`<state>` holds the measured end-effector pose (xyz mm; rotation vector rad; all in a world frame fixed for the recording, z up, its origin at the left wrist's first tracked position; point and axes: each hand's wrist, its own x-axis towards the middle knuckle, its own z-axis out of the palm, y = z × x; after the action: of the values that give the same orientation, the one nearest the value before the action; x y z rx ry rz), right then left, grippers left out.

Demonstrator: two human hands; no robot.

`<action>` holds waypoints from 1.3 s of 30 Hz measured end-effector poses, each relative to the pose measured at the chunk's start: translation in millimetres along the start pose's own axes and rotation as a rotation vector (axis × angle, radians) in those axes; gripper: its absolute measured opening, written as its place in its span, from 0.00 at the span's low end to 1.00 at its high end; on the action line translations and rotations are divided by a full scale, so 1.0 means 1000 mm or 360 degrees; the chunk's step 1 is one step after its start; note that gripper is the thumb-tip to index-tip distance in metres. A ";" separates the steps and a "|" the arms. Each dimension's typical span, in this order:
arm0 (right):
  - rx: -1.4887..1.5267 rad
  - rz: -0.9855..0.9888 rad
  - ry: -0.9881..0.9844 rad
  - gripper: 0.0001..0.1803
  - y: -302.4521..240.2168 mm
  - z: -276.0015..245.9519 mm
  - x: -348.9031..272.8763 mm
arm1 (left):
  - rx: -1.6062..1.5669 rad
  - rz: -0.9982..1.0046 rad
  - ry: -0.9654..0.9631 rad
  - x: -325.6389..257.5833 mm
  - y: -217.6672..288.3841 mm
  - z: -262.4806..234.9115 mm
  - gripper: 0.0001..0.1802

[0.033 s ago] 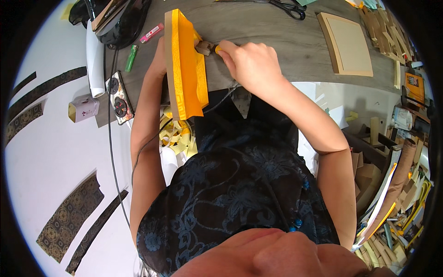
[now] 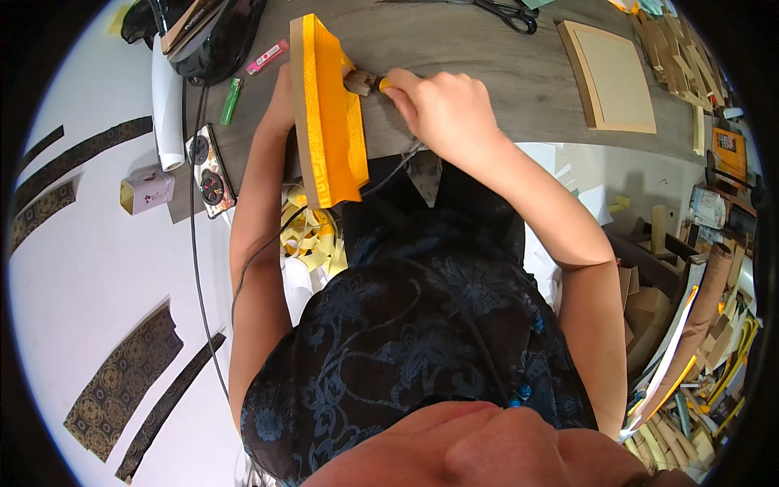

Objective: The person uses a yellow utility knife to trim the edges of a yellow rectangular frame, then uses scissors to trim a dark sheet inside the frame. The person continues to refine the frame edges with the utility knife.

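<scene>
A: Firstly, item one, grip: right hand point(image 2: 442, 109) closed around a small brush point(image 2: 367, 82) with a yellow handle, bristle end touching the inner face of the orange board point(image 2: 329, 114)

B: And the other hand?

A: Left hand point(image 2: 284, 89), mostly hidden behind the board; it seems to steady the far face, though I cannot tell how the fingers lie

B: Position of the board?

A: Standing on edge on the grey table point(image 2: 487, 57), near its front rim, lower end overhanging toward the lap

B: Risks, as judged?

A: One: board tips or slides off the rim if the hidden hand loosens, since it rests only on a narrow edge. Two: brush pressure pushes the board leftward. Three: whatever the bristles carry may smear onto the dark dress point(image 2: 406, 325) just below

B: Surroundings?

A: Yellow paper scraps point(image 2: 312, 239) beneath the board; a black cable point(image 2: 195, 243) hanging down the left side, liable to snag an elbow; scissors point(image 2: 507, 12) and a tan square panel point(image 2: 613, 73) well apart on the table
</scene>
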<state>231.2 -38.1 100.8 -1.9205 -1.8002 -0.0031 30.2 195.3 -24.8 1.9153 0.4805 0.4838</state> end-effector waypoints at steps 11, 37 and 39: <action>0.0121 -0.0025 -0.0184 0.08 -0.006 -0.007 -0.014 | -0.0203 -0.0420 -0.0016 0.002 0.063 0.003 0.13; 0.0256 -0.0193 -0.0241 0.09 0.006 -0.002 -0.013 | 0.0214 -0.0628 0.0297 -0.003 0.104 0.022 0.18; 0.0289 -0.0209 -0.0237 0.09 0.008 -0.004 -0.016 | 0.0173 -0.0642 0.0270 -0.004 0.099 0.019 0.19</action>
<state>238.1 -54.6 96.1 -1.7127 -1.9480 0.2556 48.3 142.4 59.4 1.8235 0.9974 0.3602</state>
